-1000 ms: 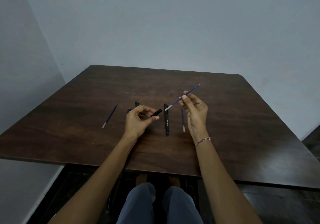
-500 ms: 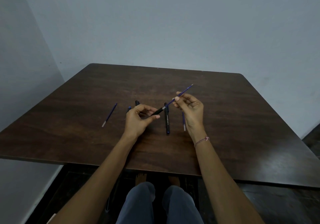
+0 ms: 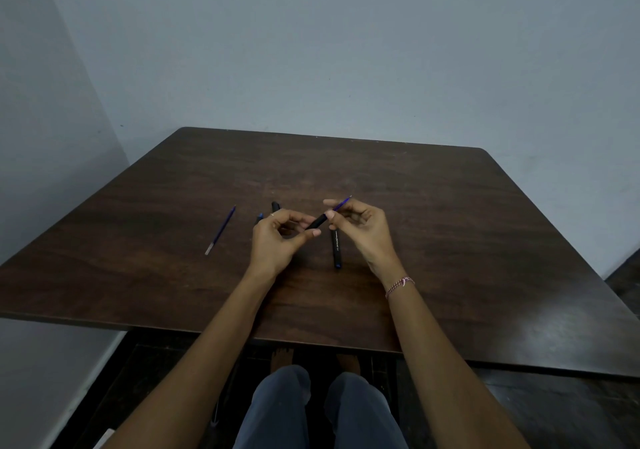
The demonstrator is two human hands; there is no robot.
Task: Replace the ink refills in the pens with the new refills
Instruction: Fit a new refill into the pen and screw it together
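Refill (image 3: pixel 343 202) pokes past right hand (image 3: pixel 367 230) grip, meeting barrel (image 3: pixel 317 222) in left hand (image 3: pixel 277 240).

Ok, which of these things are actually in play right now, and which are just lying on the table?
In play:
black pen barrel, held in left hand
blue refill, pinched by right hand

Lying about on the table:
loose refill, far left
black pen
pen pieces behind left hand

Your dark wooden tabletop (image 3: pixel 450 240) has a pale grey wall (image 3: pixel 346 50) behind it and dark floor (image 3: pixel 571 414) beneath it.
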